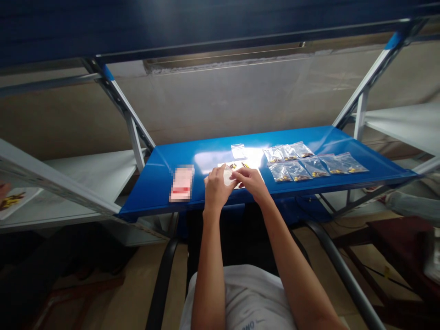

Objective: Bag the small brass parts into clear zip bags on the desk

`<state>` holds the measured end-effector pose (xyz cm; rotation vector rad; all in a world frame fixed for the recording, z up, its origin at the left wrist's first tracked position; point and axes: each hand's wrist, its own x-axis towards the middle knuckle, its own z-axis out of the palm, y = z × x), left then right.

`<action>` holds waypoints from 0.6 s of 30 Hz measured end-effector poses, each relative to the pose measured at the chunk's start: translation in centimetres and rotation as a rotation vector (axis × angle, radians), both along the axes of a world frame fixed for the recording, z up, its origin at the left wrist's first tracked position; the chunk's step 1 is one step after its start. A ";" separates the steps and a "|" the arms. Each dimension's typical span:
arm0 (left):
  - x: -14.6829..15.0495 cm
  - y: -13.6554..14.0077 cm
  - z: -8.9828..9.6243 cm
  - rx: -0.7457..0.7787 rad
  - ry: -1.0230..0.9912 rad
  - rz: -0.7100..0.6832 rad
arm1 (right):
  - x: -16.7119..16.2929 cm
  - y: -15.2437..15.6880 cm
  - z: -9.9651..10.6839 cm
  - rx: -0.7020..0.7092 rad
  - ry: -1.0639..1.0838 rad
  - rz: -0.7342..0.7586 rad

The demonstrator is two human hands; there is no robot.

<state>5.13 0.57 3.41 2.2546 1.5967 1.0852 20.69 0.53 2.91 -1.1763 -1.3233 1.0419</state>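
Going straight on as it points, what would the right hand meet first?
Probably the pale bag at the left hand; the right hand seems to touch it, though depth is unclear.

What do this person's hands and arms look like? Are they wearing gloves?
No gloves: the left hand and right hand are bare. No sleeve, watch or bracelet shows on the forearms. The shirt is pale, with dark blue lettering.
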 end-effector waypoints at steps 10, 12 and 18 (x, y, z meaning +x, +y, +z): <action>0.0 0.1 -0.5 -0.014 0.007 -0.013 | 0.5 -0.2 0.1 -0.032 0.004 0.076; -0.2 0.1 -0.6 -0.017 0.007 -0.003 | 1.5 0.0 0.3 -0.045 -0.004 0.046; -0.5 0.4 -1.1 0.008 0.025 0.039 | 5.8 3.3 0.3 0.130 -0.526 -0.311</action>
